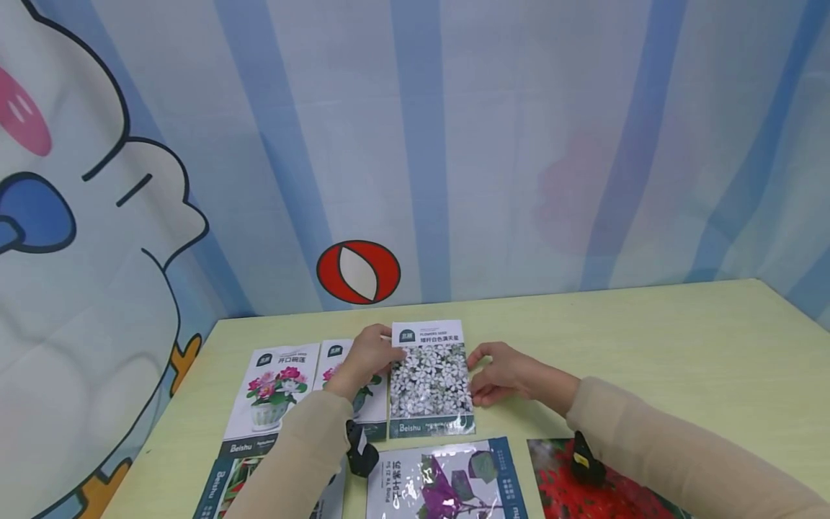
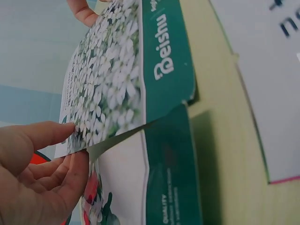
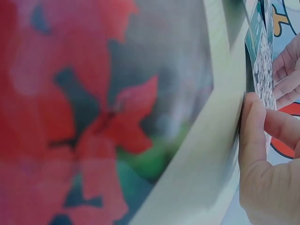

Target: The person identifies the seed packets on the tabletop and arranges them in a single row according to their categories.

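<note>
A glossy rectangular white-flower packet (image 1: 431, 378), just right of a white pink-flower packet (image 1: 374, 409), is apparently being aligned; parallel edges seem called for. Its left edge is pinched by the left hand (image 1: 364, 358); whether its right edge is gripped by the right hand's (image 1: 509, 373) bent fingers cannot be told. Open room is offered rightward on the pale-yellow tabletop (image 1: 687, 360).

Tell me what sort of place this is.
Probably a staged indoor spot, perhaps a small studio or play corner: a pale yellow table holding flower seed packets stands before a blue-striped backdrop with a large cartoon figure.
</note>
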A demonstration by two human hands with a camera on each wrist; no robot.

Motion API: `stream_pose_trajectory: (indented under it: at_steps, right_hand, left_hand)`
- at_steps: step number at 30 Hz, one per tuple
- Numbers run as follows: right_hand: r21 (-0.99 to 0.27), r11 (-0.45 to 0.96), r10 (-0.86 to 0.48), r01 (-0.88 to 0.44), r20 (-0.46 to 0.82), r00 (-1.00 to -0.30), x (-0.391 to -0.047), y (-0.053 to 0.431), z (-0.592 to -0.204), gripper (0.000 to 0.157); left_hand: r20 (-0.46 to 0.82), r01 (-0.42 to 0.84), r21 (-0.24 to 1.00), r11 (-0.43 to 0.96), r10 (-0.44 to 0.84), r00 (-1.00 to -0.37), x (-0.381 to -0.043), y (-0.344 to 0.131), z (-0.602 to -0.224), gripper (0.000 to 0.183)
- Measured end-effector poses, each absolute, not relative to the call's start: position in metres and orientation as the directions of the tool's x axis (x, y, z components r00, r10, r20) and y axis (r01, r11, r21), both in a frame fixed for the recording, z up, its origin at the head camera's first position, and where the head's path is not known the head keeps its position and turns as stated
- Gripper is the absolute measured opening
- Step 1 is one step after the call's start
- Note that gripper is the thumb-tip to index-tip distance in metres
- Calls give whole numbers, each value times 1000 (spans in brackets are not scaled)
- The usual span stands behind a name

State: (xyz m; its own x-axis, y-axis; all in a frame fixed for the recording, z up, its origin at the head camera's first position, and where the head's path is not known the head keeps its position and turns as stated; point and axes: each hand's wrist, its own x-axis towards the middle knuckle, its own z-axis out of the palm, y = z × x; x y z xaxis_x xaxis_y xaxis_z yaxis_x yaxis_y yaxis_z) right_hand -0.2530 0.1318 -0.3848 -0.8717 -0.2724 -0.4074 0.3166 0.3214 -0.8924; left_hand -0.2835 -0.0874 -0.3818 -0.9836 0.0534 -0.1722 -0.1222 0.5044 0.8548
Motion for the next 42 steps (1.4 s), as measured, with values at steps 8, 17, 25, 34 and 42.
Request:
stream_pose_trajectory:
  at_steps: [8, 17, 25, 34, 42]
  right_hand:
    - [-889, 330, -260, 319, -410, -874, -257, 133, -383, 33]
    - [-875, 357, -267, 326, -430, -862, -261, 134, -384, 33]
    - [-875, 355, -265, 329, -431, -863, -260, 134, -384, 35]
    - [-886, 345, -292, 311, -416, -862, -258, 137, -383, 36]
    - [-892, 319, -296, 320, -415, -861, -259, 137, -383, 32]
  left_hand:
    - [-135, -79, 799, 596, 50, -990, -284, -91, -385, 31]
    - [-127, -82, 790, 608, 32, -991, -286, -93, -388, 36]
    - [-114, -73, 812, 580, 34, -993, -283, -92, -387, 40]
    - [-134, -96, 766, 635, 13, -991, -282, -93, -384, 39]
    - [-123, -63, 791, 608, 58, -991, -282, -98, -372, 31]
